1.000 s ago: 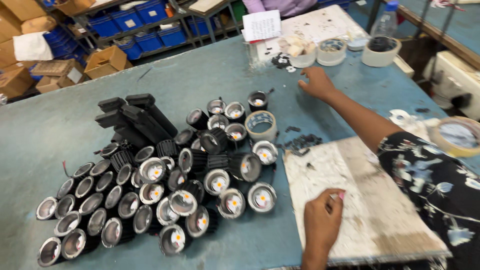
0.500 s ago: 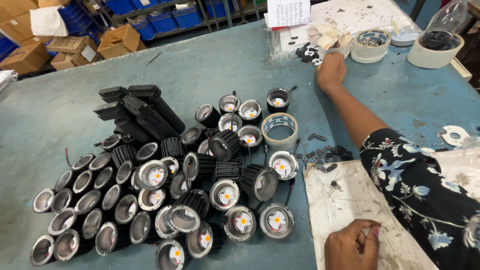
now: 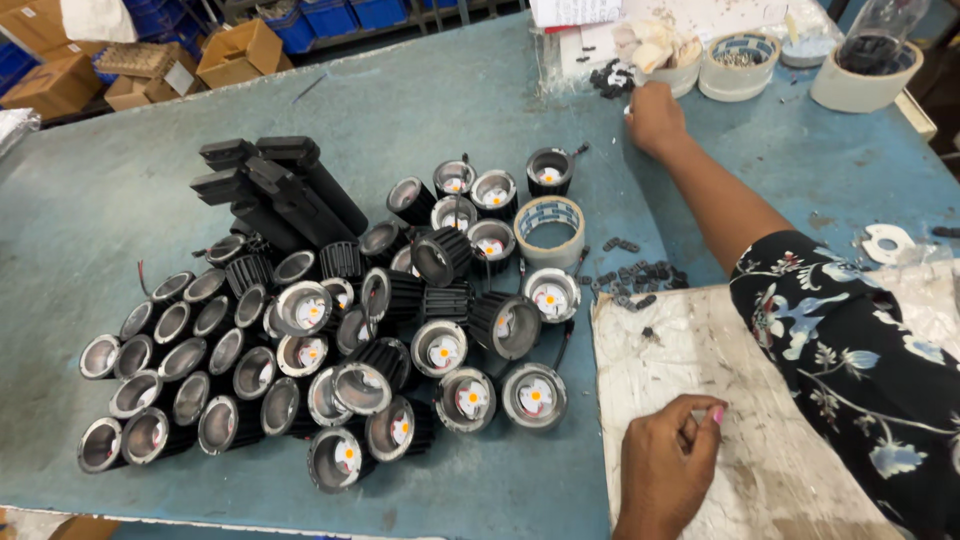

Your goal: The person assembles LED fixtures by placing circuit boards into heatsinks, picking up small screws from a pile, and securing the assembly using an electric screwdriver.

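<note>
My right hand (image 3: 655, 115) reaches far across the blue table (image 3: 420, 90), its fingers curled down beside a small heap of black parts (image 3: 608, 76); the fingertips are hidden. My left hand (image 3: 668, 470) rests at the near edge on a worn white board (image 3: 690, 350), thumb and fingers pinched together, and I cannot make out anything between them. A big cluster of round black lamp housings (image 3: 330, 340) with shiny reflectors fills the middle of the table, left of both hands.
A tape roll (image 3: 549, 228) lies by the lamps. Black track adapters (image 3: 275, 185) are stacked behind the cluster. More small black parts (image 3: 635, 285) lie at the board's top edge. White cups (image 3: 738, 62) and a bottle (image 3: 868, 50) stand far right. Cardboard boxes (image 3: 240, 50) sit beyond the table.
The view has shifted closer and to the right. My right hand stays by the far heap of black parts. My left hand has stayed on the board with its fingers pinched.
</note>
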